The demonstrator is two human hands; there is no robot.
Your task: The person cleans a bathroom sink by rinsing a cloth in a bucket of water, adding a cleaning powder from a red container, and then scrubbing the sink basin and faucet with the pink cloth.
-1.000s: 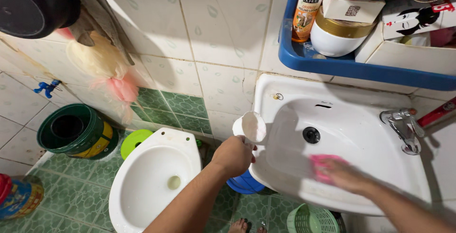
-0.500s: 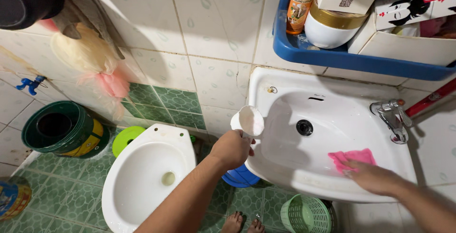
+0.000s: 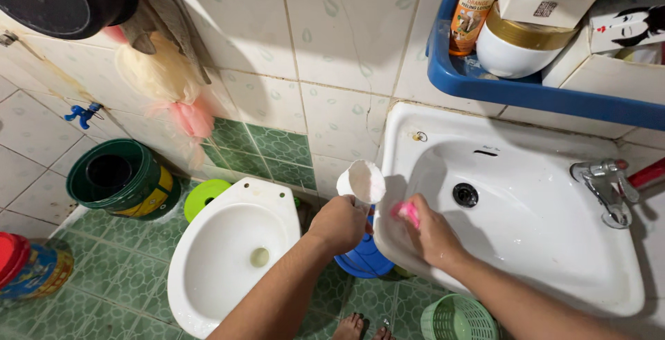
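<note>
My left hand [image 3: 339, 224] grips a small white scoop-like cup [image 3: 361, 182] held upright just left of the white wash basin [image 3: 526, 243]. My right hand [image 3: 431, 234] presses a pink cloth [image 3: 404, 212] against the basin's left front rim. The basin's drain [image 3: 465, 195] lies in the bowl to the right of my hands. A chrome tap [image 3: 604, 182] sits on the basin's right side.
A white toilet bowl [image 3: 232, 257] stands on the green tiled floor at lower left, beside a dark green bucket [image 3: 121, 177] and a green lid [image 3: 206, 197]. A blue tub [image 3: 364, 260] sits under the basin, a green basket [image 3: 457, 319] below. A blue shelf [image 3: 533, 90] holds bottles above.
My right hand has carried the pink cloth from the basin's right inner side across to its left front rim. My left hand still holds the white cup in about the same place.
</note>
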